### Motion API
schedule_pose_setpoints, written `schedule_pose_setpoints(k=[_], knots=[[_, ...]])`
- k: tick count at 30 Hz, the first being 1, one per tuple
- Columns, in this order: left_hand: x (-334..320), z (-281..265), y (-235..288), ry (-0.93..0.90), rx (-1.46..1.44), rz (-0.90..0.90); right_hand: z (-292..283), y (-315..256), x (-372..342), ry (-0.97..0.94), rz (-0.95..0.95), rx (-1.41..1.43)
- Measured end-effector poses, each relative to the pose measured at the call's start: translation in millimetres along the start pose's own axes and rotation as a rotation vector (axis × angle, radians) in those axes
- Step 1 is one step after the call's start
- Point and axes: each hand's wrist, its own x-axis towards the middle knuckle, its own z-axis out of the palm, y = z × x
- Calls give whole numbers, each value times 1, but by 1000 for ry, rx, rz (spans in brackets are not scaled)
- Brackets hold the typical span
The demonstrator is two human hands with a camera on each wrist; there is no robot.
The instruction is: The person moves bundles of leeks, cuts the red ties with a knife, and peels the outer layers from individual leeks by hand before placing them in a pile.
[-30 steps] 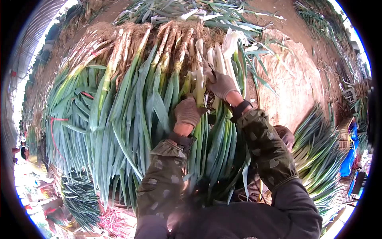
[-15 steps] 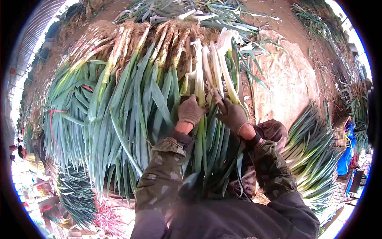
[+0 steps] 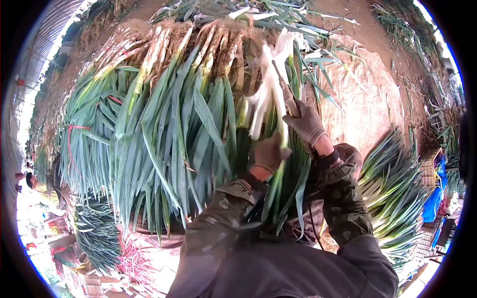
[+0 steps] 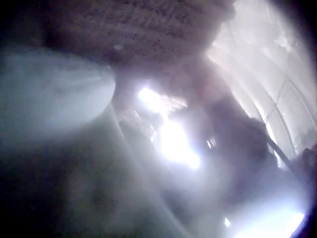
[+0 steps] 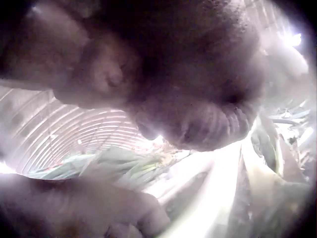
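Observation:
My gloved left hand (image 3: 270, 155) grips leeks whose white stalks (image 3: 268, 92) rise above it and whose green leaves hang below. To its right, my gloved right hand (image 3: 307, 125) holds a narrow brown, stick-like thing (image 3: 285, 89) that lies along the white stalks; its kind is not clear. Curled fingers (image 5: 213, 126) of that hand show close above pale stalks (image 5: 218, 188) in the right wrist view. The left wrist view is dark and blurred, with part of the glove (image 4: 148, 34) across its top.
Unpeeled leeks (image 3: 164, 114) with brown roots lie in a thick row on the left, some tied with red string (image 3: 72, 144). A tan sheet (image 3: 367, 94) covers ground at the right. More leeks (image 3: 392, 193) lie below it near a basket (image 3: 428, 171) and blue plastic (image 3: 432, 198).
My left hand has moved right with the leeks, away from the row. My right hand first drew down toward me, then rose slightly right, its brown thing now against the white stalks.

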Motion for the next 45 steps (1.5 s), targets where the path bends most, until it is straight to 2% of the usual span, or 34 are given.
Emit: schedule_pose_setpoints(k=[1,2,4,5,7,8,9,12,15,16,17,18,20,23,25,26,27,29,30,31,32,34,38,39,42,43,45], knots=[[-14,14,10,-52,-9,35,5,-1,-6,7,-37,39],[-30,30,21,-123,-6,71,0,-23,-14,-141,28,-42],[-60,62,43,-277,75,117,9,-33,-25,-173,-167,-176],[-64,64,47,-317,100,115,21,-16,-27,-129,-127,-110],[-49,30,46,-322,73,6,19,-13,-29,-119,-44,-75],[-43,15,40,-320,61,-51,17,-14,-31,-117,-6,-58],[-39,5,25,-163,0,4,15,-22,-37,-179,108,-27],[-25,-39,13,-180,119,15,30,-14,-44,-145,-72,-84],[-23,-52,-16,-209,17,129,33,-26,-50,-236,-64,-108],[-18,-59,-23,-67,-29,105,35,-28,-53,-273,-59,-123],[-12,-69,-26,75,-77,81,42,-22,-57,-275,-150,-161],[-5,-77,-31,219,-128,55,45,-20,-62,-282,-123,-167],[13,-90,-49,271,4,116,49,-20,-71,-301,-77,-186],[38,-103,-84,254,189,168,55,-24,-84,-292,-86,-176],[48,-117,-109,214,227,126,57,-26,-85,-265,-61,-173],[48,-127,-108,193,247,104,58,-27,-83,-233,-35,-178],[47,-133,-106,169,255,8,60,-26,-79,-200,-8,-182],[50,-131,-98,110,444,-29,60,-29,-74,-116,5,-164],[51,-127,-95,83,537,-51,59,-33,-73,-169,-35,-177],[53,-120,-94,77,620,14,57,-38,-71,-222,-77,-190],[54,-113,-88,57,626,-33,56,-40,-70,-272,-117,-204],[54,-105,-70,15,634,-119,56,-38,-72,-218,-56,-163],[38,-80,-84,-34,751,65,50,-33,-71,-150,-27,-192],[29,-74,-88,87,624,213,51,-30,-70,-188,-67,-175],[17,-62,-93,-21,251,342,52,-34,-75,-285,-44,-199],[7,-57,-91,-113,300,292,53,-34,-76,-298,-58,-205],[4,-60,-102,-121,177,214,58,-30,-80,-312,-74,-210]])
